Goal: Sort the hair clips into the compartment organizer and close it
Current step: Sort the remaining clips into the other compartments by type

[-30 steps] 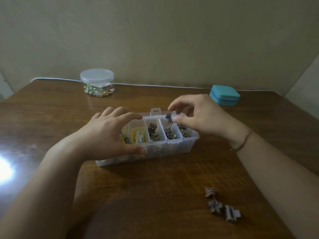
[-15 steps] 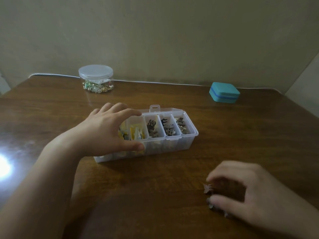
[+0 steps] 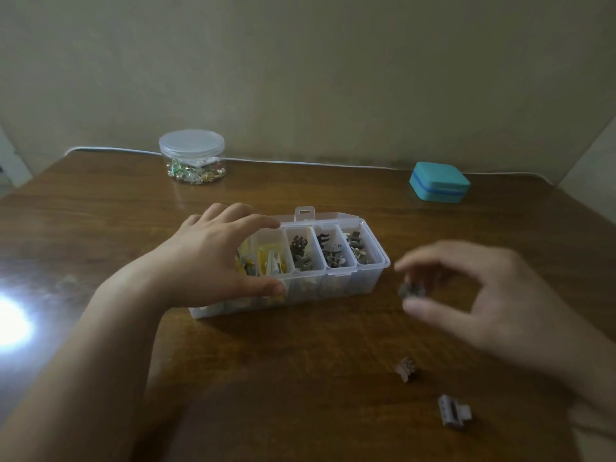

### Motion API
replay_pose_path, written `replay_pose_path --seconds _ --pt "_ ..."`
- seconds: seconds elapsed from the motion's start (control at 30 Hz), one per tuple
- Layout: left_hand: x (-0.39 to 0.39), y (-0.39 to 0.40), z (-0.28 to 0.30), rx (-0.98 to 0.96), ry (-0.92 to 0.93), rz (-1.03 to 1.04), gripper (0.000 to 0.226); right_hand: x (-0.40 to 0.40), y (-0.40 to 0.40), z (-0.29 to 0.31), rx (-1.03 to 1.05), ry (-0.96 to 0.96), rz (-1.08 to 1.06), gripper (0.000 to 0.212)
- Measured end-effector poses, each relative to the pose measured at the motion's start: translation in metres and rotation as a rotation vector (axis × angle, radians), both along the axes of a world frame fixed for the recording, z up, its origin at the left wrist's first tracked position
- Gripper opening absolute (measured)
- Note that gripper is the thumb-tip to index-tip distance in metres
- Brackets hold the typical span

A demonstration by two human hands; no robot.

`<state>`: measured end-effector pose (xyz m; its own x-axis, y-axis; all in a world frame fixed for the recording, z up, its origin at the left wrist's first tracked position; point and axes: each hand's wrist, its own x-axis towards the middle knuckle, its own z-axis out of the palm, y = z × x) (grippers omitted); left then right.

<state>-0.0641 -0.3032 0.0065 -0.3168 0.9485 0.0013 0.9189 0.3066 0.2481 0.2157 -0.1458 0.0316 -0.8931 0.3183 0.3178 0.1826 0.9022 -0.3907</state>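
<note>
Half a second back we had our right hand (image 3: 493, 295) flat over the loose clips, well short of the organizer (image 3: 336, 285) on its near right. Now it is lifted and sits just right of the organizer's right end, blurred, pinching what seems to be a small grey flower clip (image 3: 412, 290). Back where it was, two clips lie uncovered: a brownish one (image 3: 406, 367) and a grey rectangular one (image 3: 454, 411). Earlier we counted three there.

Right hand (image 3: 493, 305) is blurring w/ motion; small grey clip (image 3: 412, 290) at its fingers (image 3: 430, 310) is prob. flower-shaped. Left hand (image 3: 213, 258) is hiding organizer (image 3: 333, 285)'s left compartments.
</note>
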Motion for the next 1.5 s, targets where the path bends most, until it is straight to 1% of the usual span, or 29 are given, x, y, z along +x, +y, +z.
replay_pose_path --seconds 0.1,0.17,0.2,0.3,0.33,0.47,0.53,0.57,0.63,0.7,0.73,0.77,0.83,0.9,1.0,1.03,1.13,1.17,1.2,1.23,1.3,1.37,1.4,1.5 --pt "0.0 -0.001 0.0 0.008 -0.005 -0.007 0.101 -0.038 0.005 0.008 -0.121 0.213 -0.001 0.029" --pt "-0.001 -0.001 0.0 0.007 -0.007 -0.009 0.101 -0.067 0.006 0.004 -0.161 0.273 -0.011 0.026" --pt "0.0 -0.001 0.0 0.007 -0.005 -0.01 0.1 -0.08 0.007 -0.001 -0.153 0.249 -0.025 0.025" --pt "0.0 -0.001 0.0 0.007 -0.002 -0.009 0.1 -0.099 0.015 -0.016 -0.086 0.05 -0.094 0.029" --pt "0.0 -0.001 0.0 0.003 -0.004 -0.009 0.1 -0.099 0.017 -0.018 -0.08 0.034 -0.124 0.029" --pt "-0.001 -0.001 -0.001 0.004 0.005 -0.006 0.1 -0.073 0.016 -0.01 -0.062 0.185 -0.184 0.02" --pt "-0.002 0.0 -0.001 0.006 0.008 -0.006 0.1 -0.048 0.01 -0.005 -0.069 0.163 -0.157 0.02" --pt "-0.002 0.0 -0.001 0.004 0.008 -0.007 0.099 -0.034 0.006 -0.004 -0.074 0.109 -0.135 0.021" --pt "-0.002 0.0 -0.002 0.003 0.01 -0.007 0.099 -0.01 -0.003 -0.008 -0.059 -0.11 -0.117 0.031" --pt "-0.002 0.0 -0.003 0.006 0.014 -0.006 0.098 0.005 -0.009 -0.018 0.081 -0.4 -0.101 0.042" --pt "-0.002 0.0 -0.003 0.006 0.016 -0.006 0.098 0.009 -0.011 -0.023 0.154 -0.5 -0.088 0.044" --pt "-0.002 0.0 -0.003 0.005 0.016 -0.006 0.098 0.011 -0.015 -0.026 0.169 -0.536 -0.08 0.041" --pt "-0.001 0.0 -0.002 0.001 0.011 -0.004 0.1 0.009 -0.017 -0.027 0.082 -0.477 -0.059 0.026" --pt "-0.001 0.0 -0.002 -0.001 0.014 -0.001 0.101 0.005 -0.015 -0.024 0.059 -0.423 -0.012 0.013" --pt "-0.001 0.001 -0.002 0.003 0.018 -0.003 0.102 -0.01 -0.009 -0.007 0.077 -0.363 0.013 0.008" --pt "-0.001 0.0 -0.002 0.004 0.02 -0.003 0.102 -0.018 -0.009 0.002 0.092 -0.279 0.026 0.007" --pt "-0.001 0.0 -0.002 0.002 0.015 -0.002 0.102 -0.049 -0.01 0.023 0.021 0.116 0.055 0.007" --pt "-0.001 0.0 -0.002 0.001 0.013 -0.002 0.101 -0.061 -0.01 0.027 -0.032 0.21 0.045 0.006" --pt "-0.001 0.0 -0.002 0.0 0.012 -0.002 0.101 -0.075 -0.008 0.028 -0.085 0.262 0.035 0.005" --pt "-0.001 0.0 -0.002 0.0 0.013 -0.002 0.101 -0.088 -0.005 0.026 -0.131 0.269 0.028 0.003" --pt "-0.001 0.0 -0.002 -0.002 0.013 -0.002 0.101 -0.11 0.0 0.017 -0.171 0.17 0.027 0.002" --pt "-0.001 0.0 -0.001 -0.005 0.011 -0.001 0.101 -0.121 0.005 0.003 -0.109 0.025 0.018 0.004" --pt "-0.001 0.0 -0.001 -0.007 0.012 -0.002 0.101 -0.121 0.008 -0.001 -0.084 -0.001 0.001 0.005" --pt "-0.001 -0.001 -0.001 0.0 0.008 -0.004 0.101 -0.098 0.008 0.0 -0.09 0.047 -0.045 0.003"
